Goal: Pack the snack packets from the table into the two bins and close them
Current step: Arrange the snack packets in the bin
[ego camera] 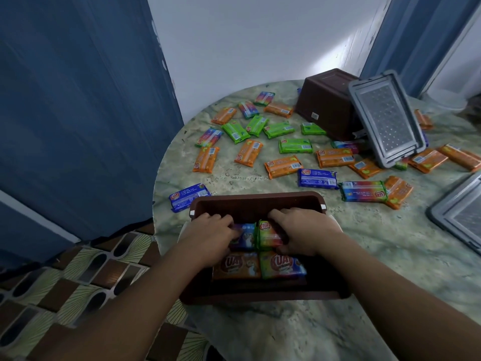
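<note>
A brown bin (256,200) stands open at the near edge of the round table. Both hands are inside it. My left hand (208,238) rests on a blue packet (246,234), and my right hand (304,233) grips a green and rainbow packet (268,234) beside it. An orange packet (238,265) and a green packet (282,265) lie flat in the bin nearer to me. Several orange, green, blue and rainbow packets (283,166) lie scattered over the table. A second brown bin (328,102) lies tipped over at the back.
A grey lid (385,118) leans against the tipped bin. Another grey lid (460,212) lies at the right edge. The marbled table (286,332) stands by a white wall and blue curtains. A patterned floor lies to the left.
</note>
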Demonstrator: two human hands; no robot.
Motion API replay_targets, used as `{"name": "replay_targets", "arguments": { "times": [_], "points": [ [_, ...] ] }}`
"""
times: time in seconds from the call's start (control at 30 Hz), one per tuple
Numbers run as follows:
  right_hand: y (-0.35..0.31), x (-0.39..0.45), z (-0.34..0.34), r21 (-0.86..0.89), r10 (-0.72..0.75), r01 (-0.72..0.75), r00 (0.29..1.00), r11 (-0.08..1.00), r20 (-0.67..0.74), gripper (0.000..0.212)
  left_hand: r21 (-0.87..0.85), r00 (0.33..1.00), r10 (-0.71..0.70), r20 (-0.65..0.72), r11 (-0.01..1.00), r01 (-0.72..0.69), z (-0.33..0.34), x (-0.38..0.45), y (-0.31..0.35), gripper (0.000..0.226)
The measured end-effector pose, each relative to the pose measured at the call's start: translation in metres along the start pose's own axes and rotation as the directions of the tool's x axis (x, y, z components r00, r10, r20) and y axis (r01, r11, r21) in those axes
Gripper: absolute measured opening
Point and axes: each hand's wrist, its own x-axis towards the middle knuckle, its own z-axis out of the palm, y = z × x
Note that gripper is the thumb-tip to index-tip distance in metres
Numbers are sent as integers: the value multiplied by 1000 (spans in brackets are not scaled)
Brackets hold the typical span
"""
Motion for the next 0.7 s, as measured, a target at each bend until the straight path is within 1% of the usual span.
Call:
{"name": "replay_targets", "arguments": {
  "times": [0.17,0.23,0.3,0.33,0.43,0.53,0.7],
  "points": [
    [-2,-2,-3,35,15,-16,999,999,29,66,-16,1000,-13,-12,1000,13,0,1,2,55],
    [-2,-2,-3,41,7,-9,999,999,40,54,-42,999,-28,-24,999,27,-1,0,2,55],
    [-2,-2,-4,93,14,-18,999,996,44,42,-78,998,-41,-41,996,38,-2,-1,3,49],
    [-1,-1,-5,124,22,-27,999,992,38,39,-95,998,-47,-48,995,42,-3,-1,3,46],
    [1,0,-5,143,46,-50,999,989,27,35,-101,998,-49,-50,994,44,-3,-3,3,41],
    [3,1,-3,146,78,-85,996,986,48,33,-89,999,-43,-32,995,40,-3,-2,3,39],
    [2,4,-5,140,58,-66,997,988,57,35,-81,1000,-30,-8,996,29,-5,-3,2,39]
  ]
}}
